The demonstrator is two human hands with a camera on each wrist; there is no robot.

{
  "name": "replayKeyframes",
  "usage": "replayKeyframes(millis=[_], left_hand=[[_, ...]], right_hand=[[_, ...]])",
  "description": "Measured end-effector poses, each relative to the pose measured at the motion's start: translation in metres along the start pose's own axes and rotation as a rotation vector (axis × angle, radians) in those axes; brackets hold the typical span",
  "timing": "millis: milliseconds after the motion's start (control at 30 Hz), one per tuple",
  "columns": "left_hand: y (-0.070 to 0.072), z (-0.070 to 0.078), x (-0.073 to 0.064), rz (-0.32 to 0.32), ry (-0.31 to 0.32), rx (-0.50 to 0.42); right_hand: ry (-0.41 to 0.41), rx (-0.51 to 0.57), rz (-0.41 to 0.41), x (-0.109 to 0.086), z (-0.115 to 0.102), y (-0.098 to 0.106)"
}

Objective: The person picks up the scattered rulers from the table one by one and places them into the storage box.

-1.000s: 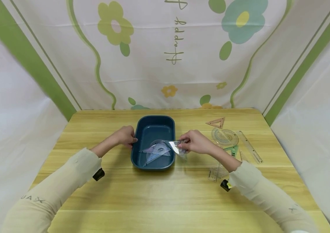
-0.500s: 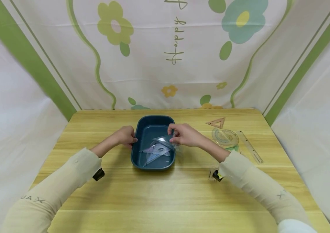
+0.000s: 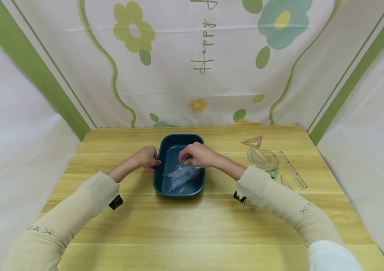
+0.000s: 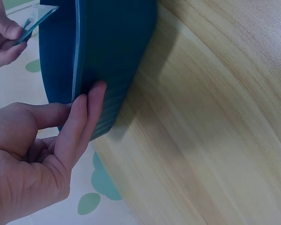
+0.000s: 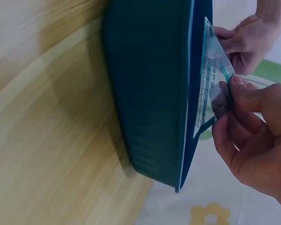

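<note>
My left hand (image 3: 148,157) pinches the left rim of a dark blue rectangular box (image 3: 179,196), thumb inside and fingers along the outer wall in the left wrist view. Over the inside of the box, my right hand (image 3: 199,154) pinches a clear triangular set square (image 5: 210,89) by one edge. The right wrist view shows it tilted, with scale marks along its long side. Beneath it, other clear plastic drawing tools (image 3: 177,183) lie on the box floor. They overlap, and the held set square partly hides them.
On the table (image 3: 185,233) to the right lie a reddish triangle (image 3: 253,141), a clear round protractor (image 3: 266,159), a clear ruler (image 3: 292,170) and a green set square (image 3: 273,173). My right sleeve covers part of that group. A printed cloth hangs behind the table.
My right hand has moved left with the set square, from the box's right rim to over its inside. The left hand has stayed on the left rim.
</note>
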State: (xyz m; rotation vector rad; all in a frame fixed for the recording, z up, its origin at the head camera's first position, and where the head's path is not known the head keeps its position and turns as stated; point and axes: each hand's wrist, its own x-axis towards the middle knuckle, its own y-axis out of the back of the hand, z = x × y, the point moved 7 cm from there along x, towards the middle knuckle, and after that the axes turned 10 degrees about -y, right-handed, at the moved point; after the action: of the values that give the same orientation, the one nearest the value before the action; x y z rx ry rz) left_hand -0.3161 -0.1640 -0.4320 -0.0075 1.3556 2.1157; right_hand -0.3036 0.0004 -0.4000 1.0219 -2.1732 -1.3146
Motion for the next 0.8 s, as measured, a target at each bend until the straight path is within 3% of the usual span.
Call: replayKeyframes(millis=[300, 567, 800], left_hand=[[0.000, 0.000, 0.000, 0.002, 0.002, 0.006], [-0.003, -0.004, 0.000, 0.014, 0.006, -0.006], [-0.001, -0.003, 0.001, 0.017, 0.004, -0.007]], right_hand=[[0.026, -0.035, -0.114, 0.008, -0.006, -0.018], [0.029, -0.075, -0.034, 0.006, -0.009, -0.009], [-0.014, -0.051, 0.022, -0.020, -0.008, 0.009]])
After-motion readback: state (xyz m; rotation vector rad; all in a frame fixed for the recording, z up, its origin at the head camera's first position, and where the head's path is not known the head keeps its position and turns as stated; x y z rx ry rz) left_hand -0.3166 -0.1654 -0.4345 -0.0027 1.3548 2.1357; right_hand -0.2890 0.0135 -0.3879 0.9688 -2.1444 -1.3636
